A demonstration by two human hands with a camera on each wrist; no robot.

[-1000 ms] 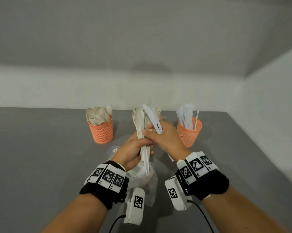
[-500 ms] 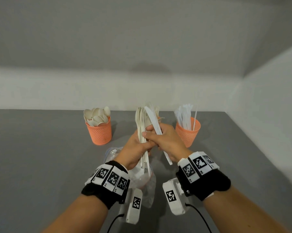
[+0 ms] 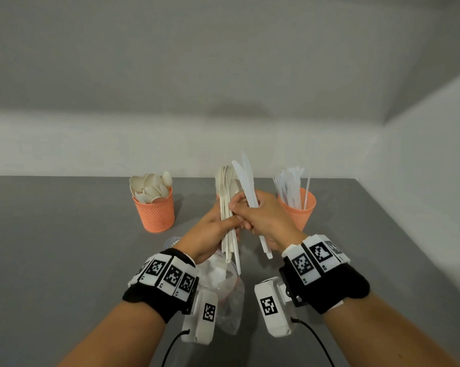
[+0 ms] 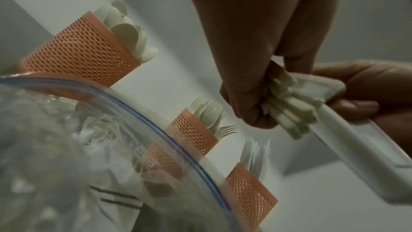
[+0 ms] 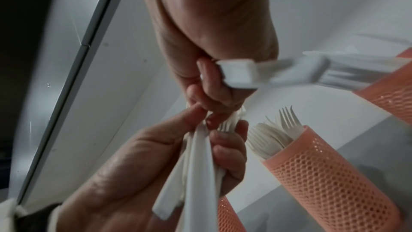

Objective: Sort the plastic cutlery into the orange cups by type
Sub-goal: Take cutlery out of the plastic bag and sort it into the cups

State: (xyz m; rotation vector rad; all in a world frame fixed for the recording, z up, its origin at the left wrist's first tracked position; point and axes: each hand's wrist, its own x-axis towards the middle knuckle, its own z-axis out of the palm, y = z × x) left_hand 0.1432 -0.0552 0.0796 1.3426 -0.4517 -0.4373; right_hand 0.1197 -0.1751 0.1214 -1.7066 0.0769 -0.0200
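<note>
A clear zip bag (image 3: 225, 292) lies nearest. Above it, the left hand (image 3: 210, 235) grips a bundle of cutlery (image 3: 227, 207), upright, tips pointing away. The right hand (image 3: 263, 215) pinches white knives (image 3: 246, 181), blades up. Behind stand the spoon cup (image 3: 156, 211), fork cup (image 4: 191, 130) and knife cup (image 3: 300, 207).

The head view looks forward and down from above at the grey table (image 3: 65, 260). Both wrist views look up from very close under the hands. All three share the mesh cups: fork cup (image 4: 191, 130) (image 5: 330, 179) near 5 o'clock.
</note>
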